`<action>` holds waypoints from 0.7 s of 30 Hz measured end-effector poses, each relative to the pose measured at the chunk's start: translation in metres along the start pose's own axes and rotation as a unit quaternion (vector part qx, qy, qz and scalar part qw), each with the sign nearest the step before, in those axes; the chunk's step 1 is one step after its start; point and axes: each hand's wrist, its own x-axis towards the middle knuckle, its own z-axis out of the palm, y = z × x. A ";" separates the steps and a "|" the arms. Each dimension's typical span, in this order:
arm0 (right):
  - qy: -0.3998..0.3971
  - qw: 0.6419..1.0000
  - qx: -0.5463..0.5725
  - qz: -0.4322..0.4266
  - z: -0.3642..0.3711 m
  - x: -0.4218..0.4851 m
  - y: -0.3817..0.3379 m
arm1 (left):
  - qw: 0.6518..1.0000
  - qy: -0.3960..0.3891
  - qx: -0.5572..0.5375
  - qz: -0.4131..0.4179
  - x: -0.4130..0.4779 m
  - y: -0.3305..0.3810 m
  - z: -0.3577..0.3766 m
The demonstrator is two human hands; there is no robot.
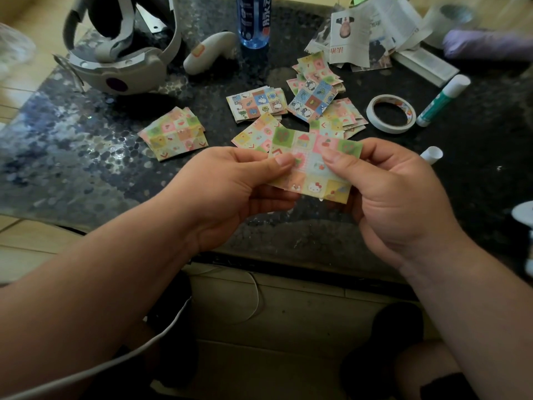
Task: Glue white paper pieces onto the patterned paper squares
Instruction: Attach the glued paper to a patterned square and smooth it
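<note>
Paper against polished stone

I see thin, matt printed paper in the patterned square (pixel 313 166) at centre, a glossy, speckled, stone-like table top (pixel 72 168), smooth grey plastic on the headset (pixel 121 62) upper left, and a clear plastic bottle (pixel 253 21) at top.

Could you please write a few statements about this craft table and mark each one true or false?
1. The left hand and the right hand both pinch one patterned paper square. True.
2. The glue stick is in the right hand. False: it lies on the table, beside the tape roll.
3. The tape roll lies flat on the table. True.
4. The blue bottle lies on its side. False: it stands upright near the table's far edge.
</note>
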 end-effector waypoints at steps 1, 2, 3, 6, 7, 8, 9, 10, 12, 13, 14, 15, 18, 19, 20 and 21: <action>0.000 1.000 -0.006 0.000 0.000 0.000 0.000 | 1.000 0.000 -0.006 -0.001 0.000 0.000 0.000; -0.001 1.000 -0.012 0.000 -0.001 -0.001 0.000 | 1.000 -0.002 -0.013 -0.002 0.000 0.001 0.000; 0.000 1.000 -0.018 -0.002 -0.001 -0.001 0.001 | 1.000 -0.005 -0.019 -0.002 0.000 0.001 -0.001; -0.003 1.000 -0.020 -0.005 -0.001 -0.001 0.002 | 1.000 -0.020 -0.021 0.002 -0.002 0.003 -0.002; -0.005 1.000 -0.017 -0.005 -0.001 -0.001 0.003 | 1.000 -0.022 -0.017 0.006 -0.002 0.003 -0.003; -0.007 1.000 -0.013 -0.006 -0.001 -0.001 0.004 | 1.000 -0.021 -0.014 0.012 -0.003 0.003 -0.003; -0.010 1.000 -0.011 -0.005 0.000 -0.001 0.004 | 1.000 -0.016 -0.011 0.019 -0.003 0.002 -0.004; -0.015 1.000 -0.011 -0.004 0.000 -0.001 0.004 | 1.000 -0.010 -0.011 0.025 -0.003 0.002 -0.005; -0.027 1.000 -0.012 0.000 0.000 -0.001 0.005 | 0.999 -0.001 -0.014 0.032 -0.004 0.002 -0.006; -0.033 0.999 -0.012 0.001 0.000 -0.001 0.005 | 0.999 0.000 -0.017 0.032 -0.005 0.002 -0.006; -0.039 0.999 -0.012 0.001 0.000 -0.001 0.006 | 0.999 -0.002 -0.020 0.028 -0.005 0.002 -0.005; -0.042 0.999 -0.013 -0.002 0.000 -0.001 0.007 | 1.000 -0.005 -0.021 0.021 -0.005 0.002 -0.005; -0.033 0.999 -0.021 -0.025 0.000 0.000 0.008 | 0.999 -0.021 -0.024 -0.012 -0.007 0.002 -0.004; -0.028 0.999 -0.022 -0.032 0.000 0.001 0.009 | 0.999 -0.027 -0.021 -0.015 -0.007 0.001 -0.005; -0.024 0.999 -0.023 -0.037 -0.001 0.001 0.009 | 0.999 -0.032 -0.017 -0.017 -0.007 0.002 -0.005; -0.021 0.999 -0.023 -0.042 -0.001 0.001 0.010 | 0.999 -0.038 -0.013 -0.017 -0.007 0.001 -0.006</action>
